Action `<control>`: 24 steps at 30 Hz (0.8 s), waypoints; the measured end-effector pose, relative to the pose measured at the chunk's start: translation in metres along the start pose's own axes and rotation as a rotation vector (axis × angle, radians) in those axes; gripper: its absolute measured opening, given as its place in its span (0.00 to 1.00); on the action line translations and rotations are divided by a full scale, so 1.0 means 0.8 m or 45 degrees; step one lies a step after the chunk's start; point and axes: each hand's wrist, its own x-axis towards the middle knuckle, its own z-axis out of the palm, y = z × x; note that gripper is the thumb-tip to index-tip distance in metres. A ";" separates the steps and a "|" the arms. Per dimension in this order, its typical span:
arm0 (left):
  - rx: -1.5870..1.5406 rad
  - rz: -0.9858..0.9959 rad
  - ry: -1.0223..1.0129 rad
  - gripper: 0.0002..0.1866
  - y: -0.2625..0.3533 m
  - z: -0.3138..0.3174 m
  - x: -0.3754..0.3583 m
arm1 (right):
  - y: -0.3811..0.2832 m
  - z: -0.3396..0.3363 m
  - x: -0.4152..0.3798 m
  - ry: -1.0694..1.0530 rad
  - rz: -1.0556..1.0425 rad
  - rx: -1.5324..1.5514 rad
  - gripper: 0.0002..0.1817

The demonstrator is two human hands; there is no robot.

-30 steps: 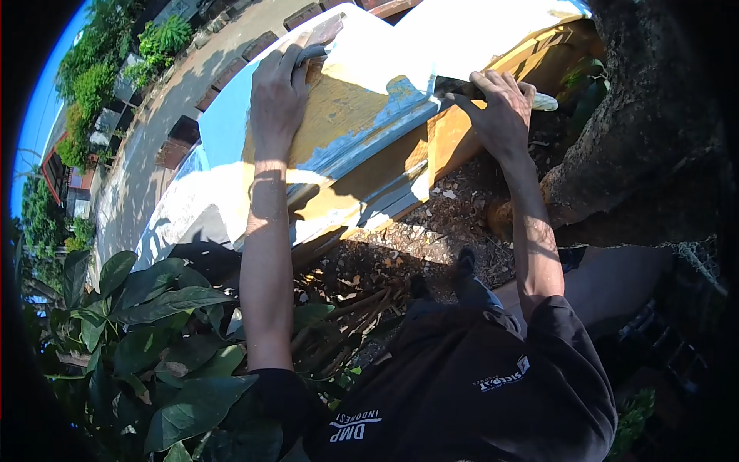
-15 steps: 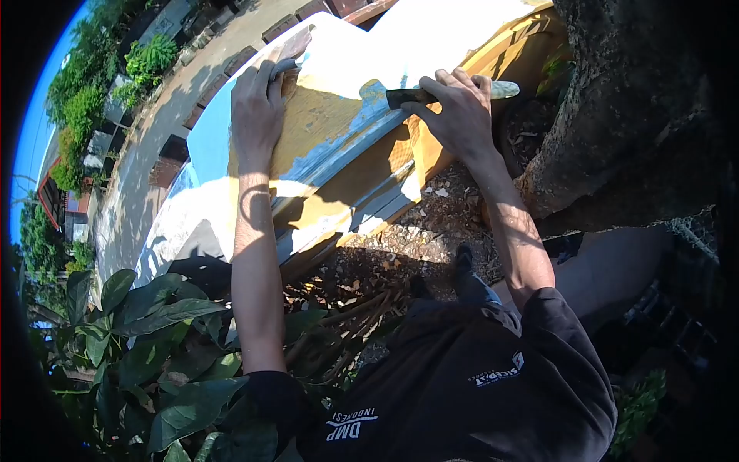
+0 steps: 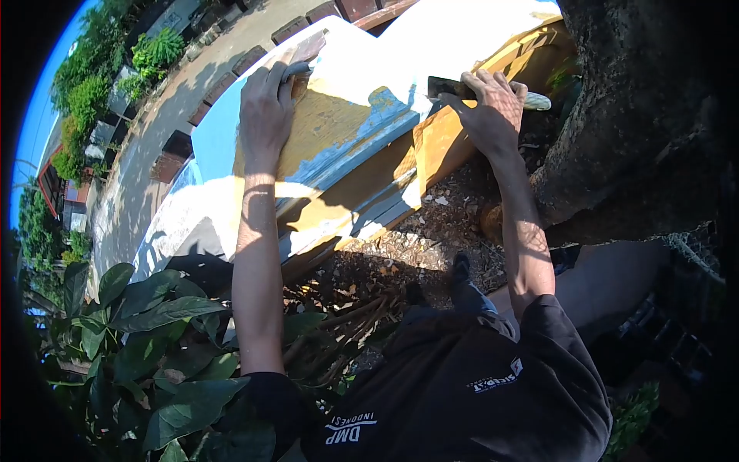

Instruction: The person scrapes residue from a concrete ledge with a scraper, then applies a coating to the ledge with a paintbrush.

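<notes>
1. The right hand has moved toward 3 o'clock since half a second ago, and the scraper moved with it, away from the blue-edged patch. I judge this to be the drawing-back part of one stroke.
2. The left hand has stayed at almost the same place on the painted wood; it seems to give steady support.
3. The right hand is closed around the scraper, with the blade toward 9 o'clock and the pale handle toward 3 o'clock.
4. The left fingers are bent, close to a grey peg; I cannot tell if they grip it or only rest against it.
5. The painted wood lies between the hands, at 9 o'clock from the right one. Its brown patch has blue along the lower edge.
6. Farther out, a tree trunk stands at 3 o'clock from the right hand, leaves at 7 o'clock from the left, and a road at 9 o'clock.
</notes>
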 end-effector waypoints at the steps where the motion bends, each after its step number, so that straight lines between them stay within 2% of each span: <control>1: 0.006 -0.014 -0.013 0.14 0.001 -0.001 0.000 | -0.023 -0.020 0.004 -0.129 0.011 0.098 0.19; 2: 0.013 -0.002 -0.023 0.14 0.002 -0.002 0.000 | -0.043 -0.031 0.002 -0.265 0.032 0.191 0.19; 4: 0.014 0.014 -0.030 0.14 0.005 -0.003 0.002 | -0.067 -0.024 -0.008 -0.149 -0.132 0.276 0.17; 6: 0.016 0.067 0.042 0.14 0.001 0.004 0.001 | -0.059 -0.030 0.001 -0.331 -0.010 0.229 0.19; 8: 0.031 0.075 0.060 0.14 -0.005 0.002 -0.001 | -0.013 -0.007 -0.005 0.029 -0.093 0.000 0.23; 9: 0.031 0.059 0.051 0.14 -0.001 0.001 0.001 | 0.004 -0.006 0.000 -0.121 0.058 -0.027 0.27; 10: 0.025 0.044 0.032 0.14 -0.001 0.000 0.000 | -0.005 -0.015 0.007 -0.101 0.012 -0.045 0.24; 12: 0.046 0.072 0.053 0.14 -0.004 0.006 0.001 | -0.046 -0.033 0.008 -0.311 -0.041 0.121 0.22; 13: 0.062 0.092 0.065 0.14 -0.005 0.006 0.001 | -0.074 -0.030 0.002 -0.339 -0.092 0.201 0.19; 14: 0.081 0.112 0.075 0.14 -0.005 0.006 -0.001 | -0.095 -0.013 -0.011 -0.255 -0.196 0.325 0.19; 16: 0.011 0.098 0.056 0.13 -0.004 0.006 0.001 | -0.125 -0.016 -0.012 -0.356 -0.230 0.379 0.19; 20: 0.007 0.080 0.073 0.12 -0.007 0.006 0.000 | -0.074 -0.024 -0.003 -0.268 -0.048 0.159 0.18; 24: 0.039 0.140 0.113 0.12 -0.011 0.009 -0.001 | -0.087 -0.032 -0.010 -0.166 -0.051 0.076 0.18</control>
